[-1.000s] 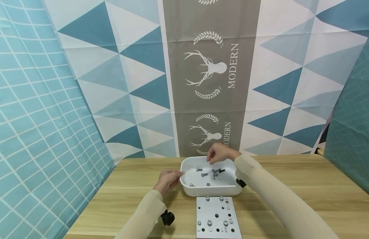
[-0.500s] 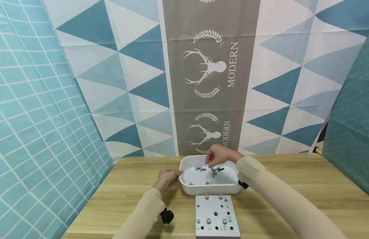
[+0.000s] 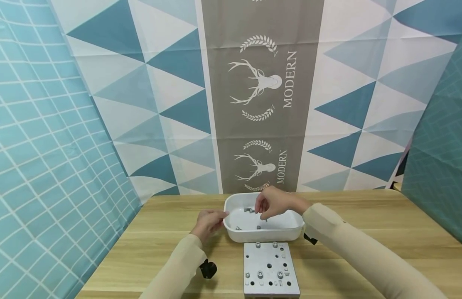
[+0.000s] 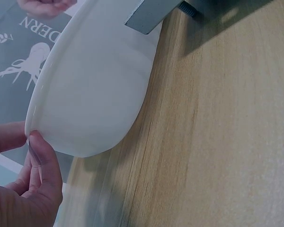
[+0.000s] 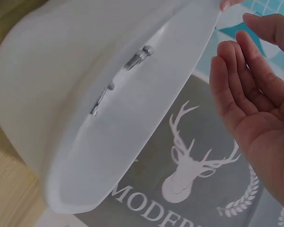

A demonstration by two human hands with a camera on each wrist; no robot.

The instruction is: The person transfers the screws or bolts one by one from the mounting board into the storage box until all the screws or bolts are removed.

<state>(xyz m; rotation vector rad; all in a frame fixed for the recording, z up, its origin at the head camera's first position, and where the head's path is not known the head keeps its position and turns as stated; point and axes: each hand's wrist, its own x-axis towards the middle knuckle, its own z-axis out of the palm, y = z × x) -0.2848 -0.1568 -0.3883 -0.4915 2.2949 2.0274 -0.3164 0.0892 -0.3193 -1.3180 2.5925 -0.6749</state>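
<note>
A white plastic tray (image 3: pixel 264 236) stands on the table with several loose metal screws (image 3: pixel 249 210) inside. My left hand (image 3: pixel 209 221) pinches the tray's left rim between thumb and fingers, as the left wrist view shows at the rim (image 4: pixel 34 111). Over the tray's right half is my right hand (image 3: pixel 275 202), fingers bent downward. In the right wrist view the right hand (image 5: pixel 255 90) has loosely bent fingers, a gap beside the thumb, and nothing visible between them. Two groups of screws (image 5: pixel 138 57) show inside the tray there. The right hand hides part of the screws in the head view.
In front of the tray lies a silver metal plate (image 3: pixel 256 259) with holes and several upright socket-head screws. The wooden table (image 3: pixel 163 236) extends to both sides. A patterned curtain (image 3: pixel 186 133) hangs behind it.
My right hand has come slightly down and nearer, now covering the right-hand screws. One loose screw has shifted beside another at the back left. My left hand stays on the rim.
</note>
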